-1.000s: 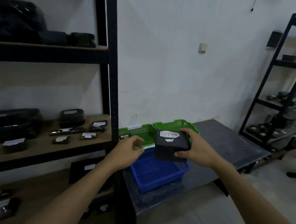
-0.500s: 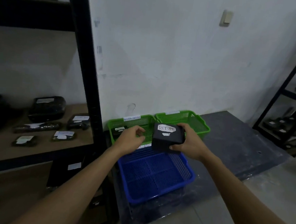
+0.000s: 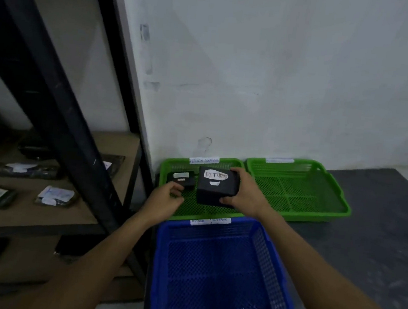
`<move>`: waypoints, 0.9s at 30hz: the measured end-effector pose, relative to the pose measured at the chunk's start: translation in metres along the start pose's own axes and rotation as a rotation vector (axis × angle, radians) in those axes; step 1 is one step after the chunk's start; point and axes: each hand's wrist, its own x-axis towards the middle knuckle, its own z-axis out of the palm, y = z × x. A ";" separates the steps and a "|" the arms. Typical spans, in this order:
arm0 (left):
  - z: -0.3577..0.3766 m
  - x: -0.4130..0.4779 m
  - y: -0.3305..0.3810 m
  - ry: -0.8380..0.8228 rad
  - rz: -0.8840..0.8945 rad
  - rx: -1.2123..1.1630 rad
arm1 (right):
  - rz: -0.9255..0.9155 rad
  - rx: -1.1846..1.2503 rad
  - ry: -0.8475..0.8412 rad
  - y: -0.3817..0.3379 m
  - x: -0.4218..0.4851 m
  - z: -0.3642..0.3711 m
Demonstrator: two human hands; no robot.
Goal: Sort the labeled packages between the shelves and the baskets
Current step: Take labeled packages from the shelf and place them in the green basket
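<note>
- Shelf rack (image 3: pixel 58 125), L of baskets: black upright partly blocks view of boards. Shelf pkgs (image 3: pixel 55 196) have white labels, writing blurred.
- Grey table (image 3: pixel 376 245) carries 3 baskets.
- Blue basket (image 3: pixel 268 265), nearest: tags approx. "RETURN", "OVERDUE".
- Left green basket (image 3: pixel 194 209): tag "RETURN OVERDUE". Right green basket (image 3: pixel 293 195): tag illegible.
- Black box (image 3: pixel 216 188), marked "RETURN", in/over left green basket. Right hand (image 3: pixel 248 196) grasps it.
- Small pkg (image 3: pixel 182 178) in same basket, just beside box.
- Left hand (image 3: pixel 163 200): fingers curled; can't tell if it holds anything.
</note>
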 end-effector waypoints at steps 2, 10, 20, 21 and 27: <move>-0.002 0.009 -0.008 0.035 -0.059 -0.019 | -0.005 -0.024 -0.034 0.002 0.022 0.008; -0.002 0.037 -0.040 0.117 -0.273 -0.096 | 0.078 -0.071 -0.218 0.019 0.070 0.070; 0.026 0.052 -0.066 0.180 -0.343 -0.103 | 0.112 0.002 -0.324 0.023 0.107 0.126; 0.027 0.052 -0.066 0.169 -0.344 -0.106 | 0.105 0.020 -0.323 0.026 0.111 0.131; 0.030 0.061 -0.076 0.150 -0.318 -0.085 | 0.259 0.208 -0.270 0.032 0.117 0.140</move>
